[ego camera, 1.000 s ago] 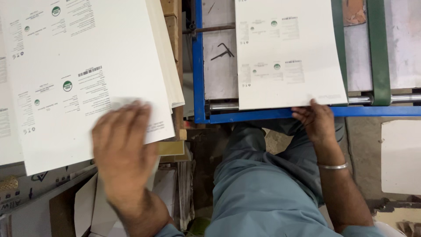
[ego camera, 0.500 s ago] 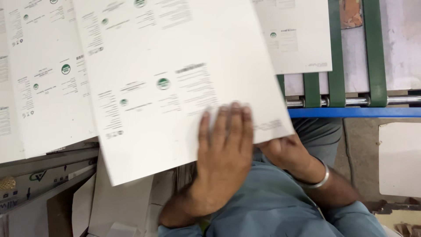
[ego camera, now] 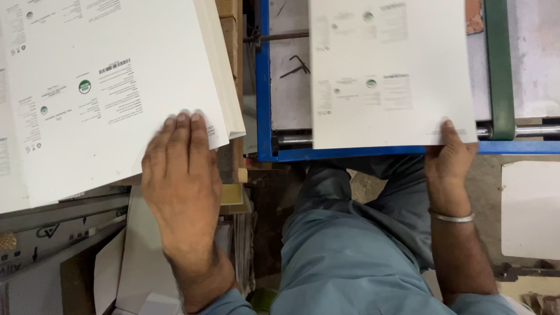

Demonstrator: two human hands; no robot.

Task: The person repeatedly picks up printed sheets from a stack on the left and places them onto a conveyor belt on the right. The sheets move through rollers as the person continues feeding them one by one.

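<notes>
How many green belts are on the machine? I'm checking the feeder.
1: a green belt runs upright right of the printed sheet, above the right hand. Others may be hidden.

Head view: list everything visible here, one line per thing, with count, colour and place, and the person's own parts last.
printed sheet: one, white with small green marks, on the machine bed at upper right, its near edge over the blue rail.
stack of printed sheets: one pile, white with green marks, upper left.
blue rail: one L-shaped frame, blue, around the machine bed.
green belt: one, green, running up the right side.
metal roller: one, grey, at right, just above the blue rail.
hex key: one, dark, on the grey bed.
blank card: one, off-white, lower right.
bangle: one, silver, on the right wrist.
trousers: grey-blue, centre bottom.
left hand: flat on the stack's near corner.
right hand: holding the single sheet's near edge.
</notes>
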